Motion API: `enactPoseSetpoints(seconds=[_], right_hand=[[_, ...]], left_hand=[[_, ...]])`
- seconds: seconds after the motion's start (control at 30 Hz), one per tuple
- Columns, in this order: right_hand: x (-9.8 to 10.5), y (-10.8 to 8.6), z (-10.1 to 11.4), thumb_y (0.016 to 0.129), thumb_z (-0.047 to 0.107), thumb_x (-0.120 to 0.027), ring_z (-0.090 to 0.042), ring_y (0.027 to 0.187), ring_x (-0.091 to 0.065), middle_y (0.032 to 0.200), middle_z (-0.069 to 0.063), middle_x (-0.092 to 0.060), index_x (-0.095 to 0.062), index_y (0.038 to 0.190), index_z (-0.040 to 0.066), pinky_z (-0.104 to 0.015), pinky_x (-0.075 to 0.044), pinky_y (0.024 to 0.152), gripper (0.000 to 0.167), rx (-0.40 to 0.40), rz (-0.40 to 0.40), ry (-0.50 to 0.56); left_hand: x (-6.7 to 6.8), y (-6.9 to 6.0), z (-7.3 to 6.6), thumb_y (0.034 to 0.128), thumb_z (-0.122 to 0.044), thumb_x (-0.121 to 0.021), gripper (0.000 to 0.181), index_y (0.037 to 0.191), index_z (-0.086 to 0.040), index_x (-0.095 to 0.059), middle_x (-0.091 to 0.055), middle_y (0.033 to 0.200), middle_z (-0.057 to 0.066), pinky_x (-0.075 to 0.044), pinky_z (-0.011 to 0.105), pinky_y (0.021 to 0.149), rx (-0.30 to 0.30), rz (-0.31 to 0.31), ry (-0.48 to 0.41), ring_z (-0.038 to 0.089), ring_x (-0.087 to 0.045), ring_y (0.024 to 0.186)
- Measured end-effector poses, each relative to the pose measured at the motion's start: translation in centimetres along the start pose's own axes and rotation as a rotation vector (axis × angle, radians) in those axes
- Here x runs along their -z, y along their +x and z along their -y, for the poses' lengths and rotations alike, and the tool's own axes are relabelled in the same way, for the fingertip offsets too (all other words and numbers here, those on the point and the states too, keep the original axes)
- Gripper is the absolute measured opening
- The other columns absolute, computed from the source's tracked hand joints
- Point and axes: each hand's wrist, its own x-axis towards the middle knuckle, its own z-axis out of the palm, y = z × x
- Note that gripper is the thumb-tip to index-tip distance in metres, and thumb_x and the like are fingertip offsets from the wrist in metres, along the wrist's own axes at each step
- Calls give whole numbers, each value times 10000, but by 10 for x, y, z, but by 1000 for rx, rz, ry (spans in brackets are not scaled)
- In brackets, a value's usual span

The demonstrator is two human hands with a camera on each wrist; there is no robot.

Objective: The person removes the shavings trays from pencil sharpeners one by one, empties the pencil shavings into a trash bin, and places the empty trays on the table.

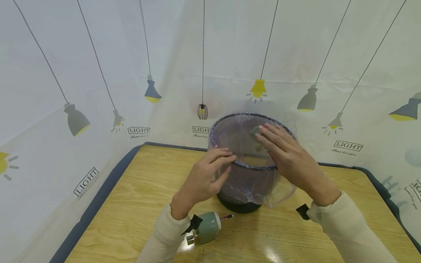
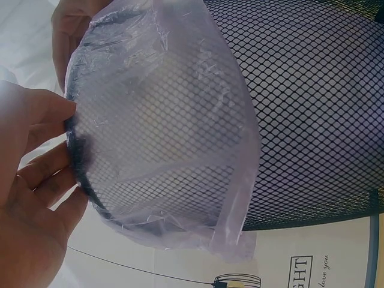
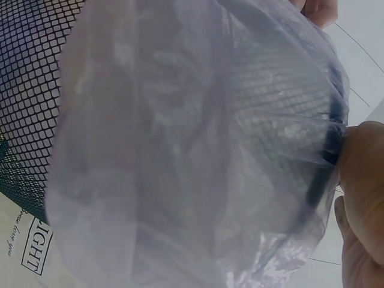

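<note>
A black mesh wastebasket (image 2: 312, 114) stands upright on the table. Its mouth is lined with a translucent pale purple garbage bag (image 1: 250, 186), folded down outside over the rim. At the front left of the rim my left hand (image 1: 207, 173) pinches the bag and rim, thumb outside and fingers reaching over the edge. Across the right side of the rim lies my right hand (image 1: 292, 157), fingers fairly straight over the opening; its thumb is hidden in the head view. In the right wrist view it touches the rim through the bag. Beside its fingertips shows a small grey-green patch (image 1: 254, 132), unclear what.
A green cylindrical cup (image 1: 208, 227) with a pale rim lies on its side before the basket, partly behind the left sleeve. A thin pen-like stick (image 1: 227, 217) points out from it. The wooden table (image 1: 158, 171) has a dark blue edge, and a lamp-printed sheet (image 1: 177, 47) surrounds it.
</note>
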Motion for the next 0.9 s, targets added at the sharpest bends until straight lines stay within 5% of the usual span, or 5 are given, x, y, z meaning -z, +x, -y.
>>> enactPoseSetpoints(seconds=[0.13, 0.37, 0.6, 0.7, 0.9], right_hand=[[0, 0, 1, 1086, 180, -236, -284, 1464, -322, 1509, -195, -433, -473, 1433, -41, -380, -228, 1220, 475, 12, -2, -6], [0, 0, 0, 1066, 72, -391, -313, 1446, -349, 1497, -211, -443, -476, 1428, -46, -383, -238, 1216, 390, 12, -22, 4], [-1, 0, 0, 1088, 177, -246, -313, 1447, -348, 1483, -219, -456, -493, 1408, -59, -365, -243, 1214, 468, 9, -30, -18], [-1, 0, 0, 1053, 46, -423, -333, 1435, -360, 1477, -229, -457, -488, 1409, -64, -375, -248, 1212, 378, 3, -28, -36], [-1, -1, 0, 768, -149, -722, -399, 1386, -398, 1487, -240, -440, -468, 1416, -79, -393, -262, 1205, 699, -5, -35, -62]], left_hand=[[0, 0, 0, 918, -68, -674, 281, 1194, -16, -687, -645, 1208, 119, -384, 414, 1139, -2, -2, -3, 269, -579, 1229], [0, 0, -1, 919, -68, -673, 290, 1204, -17, -683, -643, 1216, 120, -367, 394, 1152, 2, -2, 0, 265, -574, 1238], [0, -1, 0, 907, -55, -679, 298, 1200, 1, -685, -648, 1210, 138, -353, 350, 1159, -26, -12, 17, 298, -569, 1254], [0, 0, 1, 904, -53, -681, 303, 1202, 6, -684, -648, 1209, 146, -363, 359, 1154, -44, -14, 28, 313, -566, 1257], [2, 0, 1, 907, -67, -679, 322, 1221, 8, -674, -649, 1226, 158, -357, 350, 1157, -63, 2, 59, 322, -564, 1262]])
